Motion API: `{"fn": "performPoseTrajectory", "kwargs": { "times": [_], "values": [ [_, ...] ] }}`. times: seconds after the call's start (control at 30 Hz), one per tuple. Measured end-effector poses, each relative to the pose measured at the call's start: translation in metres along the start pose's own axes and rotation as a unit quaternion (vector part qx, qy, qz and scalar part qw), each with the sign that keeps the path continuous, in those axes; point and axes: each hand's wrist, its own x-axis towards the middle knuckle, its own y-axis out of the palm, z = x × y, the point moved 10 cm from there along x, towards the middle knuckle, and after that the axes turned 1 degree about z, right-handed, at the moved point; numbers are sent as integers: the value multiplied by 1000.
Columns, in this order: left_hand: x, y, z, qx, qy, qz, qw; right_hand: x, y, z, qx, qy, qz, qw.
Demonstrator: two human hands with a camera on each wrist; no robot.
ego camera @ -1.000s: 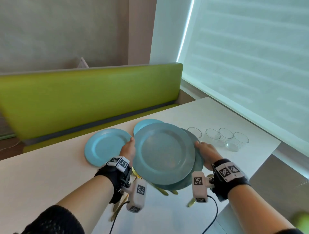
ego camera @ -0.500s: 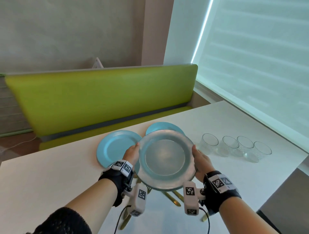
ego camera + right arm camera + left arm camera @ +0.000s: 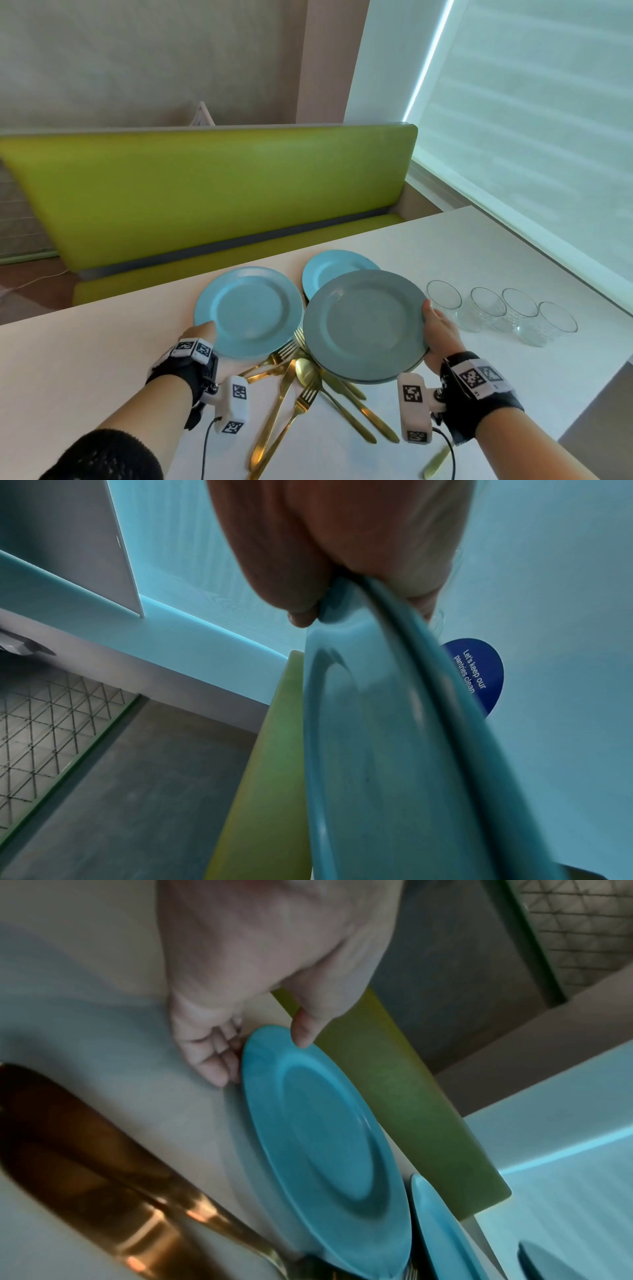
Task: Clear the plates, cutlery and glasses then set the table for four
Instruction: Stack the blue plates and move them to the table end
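Grey-blue plates [image 3: 363, 325], seemingly two, gripped by right hand [image 3: 440, 334].

1. Grey plate [image 3: 364, 323]: round and matte, held above the table by its right rim, over another plate whose edge shows beneath it.
2. Left plate [image 3: 249, 311]: light blue, flat on the table, its near rim touching fork tines.
3. Far plate [image 3: 334, 270]: light blue, partly hidden behind the grey plate.
4. Cutlery [image 3: 301, 387]: gold forks, spoon and knives in a loose crossed pile, partly under the grey plate.
5. Glasses [image 3: 501, 313]: four clear tumblers, upright in a row at the right.
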Motion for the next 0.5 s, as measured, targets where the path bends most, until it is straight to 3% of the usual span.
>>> {"fn": "performPoseTrajectory", "kwargs": {
  "times": [0.07, 0.23, 0.5],
  "values": [
    [-4, 4, 1, -91, -28, 5, 995, 3, -1, -1, -9, -1, -8, 1000],
    [-16, 7, -18, -206, 7, 2, 979, 7, 9, -2, -17, 1, -4, 1000],
    [-47, -22, -60, -157, 130, -99, 974, 13, 61, 13, -14, -6, 51, 999]
  ]
}}
